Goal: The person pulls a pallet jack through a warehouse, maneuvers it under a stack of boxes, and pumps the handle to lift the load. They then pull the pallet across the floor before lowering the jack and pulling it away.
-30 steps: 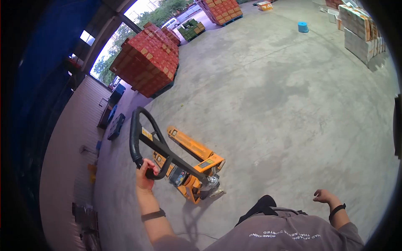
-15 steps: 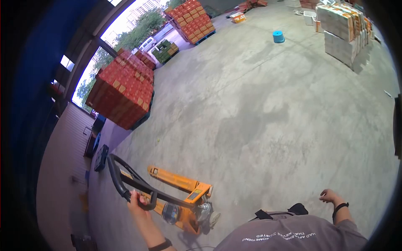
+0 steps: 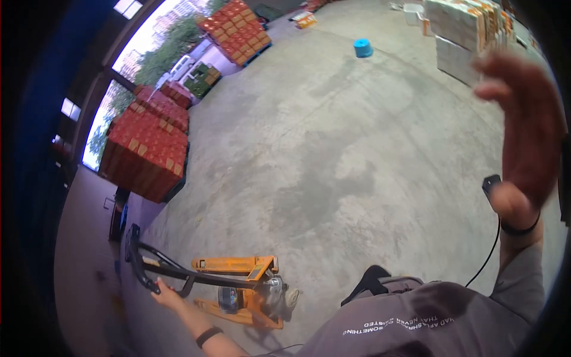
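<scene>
My left hand (image 3: 169,297) is closed around the black loop handle (image 3: 138,268) of an orange pallet jack (image 3: 257,309). The handle leans out to the left, and the jack's two forks lie low over the floor, pointing left with nothing on them. At the right, my right hand (image 3: 529,134) is raised close to the camera, somewhat blurred, its fingers loosely bent and apart with nothing visible in them. Beside its wrist shows a small black device (image 3: 491,183), from which a thin cable runs down to my shirt (image 3: 416,321).
Red cartons (image 3: 146,149) are stacked on a pallet at the left by a large doorway, with another carton stack (image 3: 235,33) farther back. A blue round tub (image 3: 363,48) stands on the concrete floor (image 3: 333,160). Pale wrapped stacks (image 3: 455,56) stand at the far right.
My right hand has risen from beside my body to close before the camera. My left hand still grips the handle, now farther left and lower-looking in view. The whole view has shifted slightly.
</scene>
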A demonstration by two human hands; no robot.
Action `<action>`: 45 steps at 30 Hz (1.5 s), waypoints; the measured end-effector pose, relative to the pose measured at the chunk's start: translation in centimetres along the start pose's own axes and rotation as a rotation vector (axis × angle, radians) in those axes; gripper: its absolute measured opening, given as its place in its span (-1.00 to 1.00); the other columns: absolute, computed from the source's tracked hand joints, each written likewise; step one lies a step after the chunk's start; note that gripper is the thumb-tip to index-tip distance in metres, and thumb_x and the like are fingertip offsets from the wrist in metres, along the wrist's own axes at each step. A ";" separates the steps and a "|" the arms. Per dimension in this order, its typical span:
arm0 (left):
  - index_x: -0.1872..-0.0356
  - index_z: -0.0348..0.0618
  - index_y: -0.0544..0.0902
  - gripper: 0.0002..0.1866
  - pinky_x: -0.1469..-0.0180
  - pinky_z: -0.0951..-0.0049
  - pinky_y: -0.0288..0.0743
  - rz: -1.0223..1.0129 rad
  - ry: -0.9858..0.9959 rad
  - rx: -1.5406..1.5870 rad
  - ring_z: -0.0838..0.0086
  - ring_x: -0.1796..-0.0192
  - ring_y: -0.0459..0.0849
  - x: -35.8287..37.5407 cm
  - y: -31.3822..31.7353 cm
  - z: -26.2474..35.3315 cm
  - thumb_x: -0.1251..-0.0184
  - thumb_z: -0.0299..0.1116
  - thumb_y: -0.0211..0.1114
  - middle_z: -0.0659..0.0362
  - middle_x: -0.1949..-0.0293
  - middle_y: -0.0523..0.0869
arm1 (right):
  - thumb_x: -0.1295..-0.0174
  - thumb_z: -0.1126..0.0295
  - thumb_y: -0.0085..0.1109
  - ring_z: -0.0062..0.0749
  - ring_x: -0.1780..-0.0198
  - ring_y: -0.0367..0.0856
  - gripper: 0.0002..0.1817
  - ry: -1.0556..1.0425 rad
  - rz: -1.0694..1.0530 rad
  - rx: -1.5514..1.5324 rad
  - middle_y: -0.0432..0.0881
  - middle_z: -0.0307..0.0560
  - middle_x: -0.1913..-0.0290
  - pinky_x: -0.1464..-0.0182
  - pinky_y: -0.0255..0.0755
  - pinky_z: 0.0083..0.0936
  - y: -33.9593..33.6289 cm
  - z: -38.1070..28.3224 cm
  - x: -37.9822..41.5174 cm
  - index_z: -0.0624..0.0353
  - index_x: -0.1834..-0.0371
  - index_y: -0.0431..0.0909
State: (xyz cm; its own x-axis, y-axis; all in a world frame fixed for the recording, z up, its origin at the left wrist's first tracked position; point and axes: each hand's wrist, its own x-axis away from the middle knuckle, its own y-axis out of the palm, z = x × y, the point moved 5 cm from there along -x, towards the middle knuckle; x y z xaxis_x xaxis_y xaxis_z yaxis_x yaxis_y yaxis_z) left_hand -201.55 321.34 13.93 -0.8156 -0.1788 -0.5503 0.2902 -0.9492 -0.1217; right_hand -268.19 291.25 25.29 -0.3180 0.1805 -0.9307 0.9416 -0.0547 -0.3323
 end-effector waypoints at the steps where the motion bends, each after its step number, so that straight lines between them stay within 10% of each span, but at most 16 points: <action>1: 0.15 -0.24 0.48 -0.65 0.61 0.59 0.27 0.025 -0.013 0.006 0.59 0.58 0.41 -0.4 0.1 0.6 -0.16 -0.26 0.35 0.22 0.51 0.50 | -0.06 0.27 0.32 -0.23 -0.23 0.39 -0.29 -0.102 0.019 0.024 0.42 0.00 -0.20 -0.14 0.29 -0.32 0.1 0.5 -1.2 0.19 -0.29 0.25; 14: -0.40 -0.23 0.10 -0.19 0.53 0.64 0.27 0.029 -0.110 0.086 0.64 0.50 0.40 3.6 15.5 6.2 -0.15 -0.34 0.32 0.25 0.48 0.50 | -0.13 0.28 0.22 -0.22 -0.23 0.39 -0.38 -0.300 -0.061 0.043 0.43 0.00 -0.18 -0.18 0.25 -0.32 2.9 16.6 -7.0 0.19 -0.26 0.28; 25: -0.04 -0.21 0.42 -0.68 0.53 0.65 0.15 -0.440 -0.047 0.441 0.68 0.55 0.29 6.3 17.0 7.0 -0.27 -0.46 0.20 0.31 0.55 0.35 | -0.18 0.29 0.13 -0.21 -0.23 0.39 -0.46 -0.248 -0.079 -0.125 0.43 0.00 -0.17 -0.22 0.23 -0.31 5.8 30.0 -8.9 0.20 -0.23 0.31; 31: 0.13 -0.22 0.46 -0.82 0.48 0.65 0.20 -0.413 -0.103 0.292 0.66 0.48 0.33 4.6 14.7 6.2 -0.28 -0.45 0.19 0.28 0.49 0.40 | -0.21 0.30 0.08 -0.20 -0.23 0.39 -0.50 0.235 -0.064 -0.484 0.44 0.00 -0.16 -0.24 0.21 -0.31 15.1 37.9 -6.2 0.20 -0.22 0.32; 34: 0.24 -0.20 0.46 -0.88 0.49 0.67 0.24 -0.252 -0.065 0.265 0.66 0.49 0.36 6.3 15.0 8.6 -0.30 -0.43 0.20 0.27 0.46 0.43 | -0.16 0.38 0.20 -0.45 -0.15 0.43 -0.51 0.890 -0.256 -0.717 0.50 -0.12 -0.05 -0.09 0.34 -0.47 25.5 41.3 1.4 0.13 -0.18 0.38; 39: -0.26 -0.36 0.27 -0.51 0.55 0.69 0.10 -0.207 0.000 0.251 0.71 0.58 0.21 8.0 17.0 10.8 -0.35 -0.43 0.10 0.30 0.55 0.33 | -0.17 0.24 0.23 -0.30 0.03 0.59 -0.53 0.997 -0.998 -0.504 0.63 -0.02 0.10 0.01 0.45 -0.39 38.3 40.2 13.6 0.13 -0.13 0.42; 45: -0.22 -0.40 0.23 -0.51 0.60 0.69 0.09 -0.297 0.014 0.368 0.68 0.64 0.23 10.0 18.3 11.7 -0.32 -0.41 0.10 0.24 0.60 0.35 | -0.17 0.19 0.22 -0.17 0.05 0.61 -0.52 0.992 -1.453 -0.385 0.65 0.07 0.10 0.01 0.47 -0.34 43.2 34.9 19.6 0.15 -0.12 0.42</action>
State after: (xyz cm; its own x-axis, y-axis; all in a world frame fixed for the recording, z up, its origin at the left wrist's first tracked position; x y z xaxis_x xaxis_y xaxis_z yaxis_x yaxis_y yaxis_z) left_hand -210.23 299.16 15.89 -0.8291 0.1150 -0.5471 -0.1530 -0.9879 0.0243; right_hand -237.62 258.19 -12.68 -0.7850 0.3385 0.5187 0.0158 0.8481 -0.5296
